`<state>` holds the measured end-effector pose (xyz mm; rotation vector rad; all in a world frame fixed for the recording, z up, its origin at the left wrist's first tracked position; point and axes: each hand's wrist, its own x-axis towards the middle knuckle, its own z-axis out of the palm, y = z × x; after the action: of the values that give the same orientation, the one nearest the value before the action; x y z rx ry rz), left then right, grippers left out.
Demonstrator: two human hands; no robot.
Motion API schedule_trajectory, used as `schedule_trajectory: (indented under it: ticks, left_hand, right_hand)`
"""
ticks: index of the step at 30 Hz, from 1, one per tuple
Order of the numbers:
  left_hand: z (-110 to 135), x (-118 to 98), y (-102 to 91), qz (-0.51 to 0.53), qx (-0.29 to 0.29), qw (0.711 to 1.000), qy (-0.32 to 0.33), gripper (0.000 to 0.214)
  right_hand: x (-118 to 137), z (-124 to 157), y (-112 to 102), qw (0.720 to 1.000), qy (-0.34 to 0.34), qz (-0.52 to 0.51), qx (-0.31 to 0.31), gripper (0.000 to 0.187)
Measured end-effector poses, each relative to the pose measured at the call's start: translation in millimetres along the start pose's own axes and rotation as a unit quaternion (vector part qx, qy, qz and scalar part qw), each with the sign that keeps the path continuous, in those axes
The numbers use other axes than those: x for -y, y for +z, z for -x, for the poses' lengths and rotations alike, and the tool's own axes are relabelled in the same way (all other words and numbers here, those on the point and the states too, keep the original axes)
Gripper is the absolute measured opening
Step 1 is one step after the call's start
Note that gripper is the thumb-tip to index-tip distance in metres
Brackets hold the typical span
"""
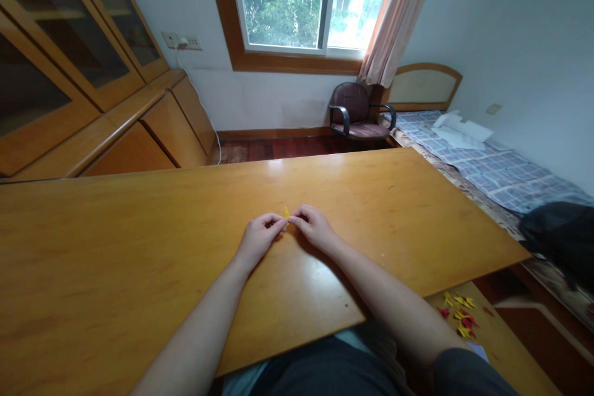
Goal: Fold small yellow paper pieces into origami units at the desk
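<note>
Over the middle of the wooden table (139, 241), a small yellow folded paper piece (286, 213) is pinched between both hands. My left hand (262, 236) grips its left side with thumb and fingers closed. From the right, my right hand (313, 226) pinches the same piece, and the two sets of fingertips almost meet. One thin yellow point sticks up above the fingers; much of the paper is hidden by them. Several yellow and red folded paper pieces (464, 315), shaped like small origami cranes, lie on a lower wooden surface (515, 346) at the lower right.
A wooden cabinet (153, 130) with glass doors stands at the left. Beyond the table are a maroon armchair (355, 111) and a window (283, 0) with a pink curtain (401, 12). Along the right runs a bed (510, 173) with a dark bag (561, 235) on it.
</note>
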<state>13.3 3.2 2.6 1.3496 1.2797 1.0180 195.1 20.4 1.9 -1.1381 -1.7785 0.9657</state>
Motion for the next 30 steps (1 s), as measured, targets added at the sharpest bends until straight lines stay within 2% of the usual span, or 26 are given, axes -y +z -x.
schedule_trajectory:
  ticks: [5,7,11,14,20,25,30]
  left_hand:
    - [1,-6,-2.8,0.054,-0.011,0.999,0.001,0.033]
    - [1,-8,-4.6,0.088,-0.005,0.996,-0.008,0.032]
    - [3,-12,-5.9,0.140,0.043,0.988,-0.040,0.030]
    - [6,-14,-5.6,0.144,0.075,0.985,-0.061,0.030]
    - [6,-15,-6.0,0.140,0.095,0.983,-0.077,0.032]
    - [6,-15,-5.6,0.134,0.089,0.984,-0.070,0.038]
    - [5,-12,-4.9,0.164,0.032,0.985,-0.051,0.040]
  right_hand:
    - [1,2,0,0.999,-0.011,-0.041,-0.009,0.011]
    - [1,3,0,0.998,-0.030,-0.055,-0.013,0.018]
    - [0,5,0,0.997,-0.072,-0.040,-0.011,0.029]
    - [-2,5,0,0.996,-0.089,-0.023,-0.012,0.027]
    - [-3,5,-1,0.994,-0.105,-0.011,-0.026,0.019]
    - [-1,6,-2,0.994,-0.103,-0.003,-0.023,0.011]
    - [3,6,-2,0.994,-0.107,-0.013,-0.009,0.012]
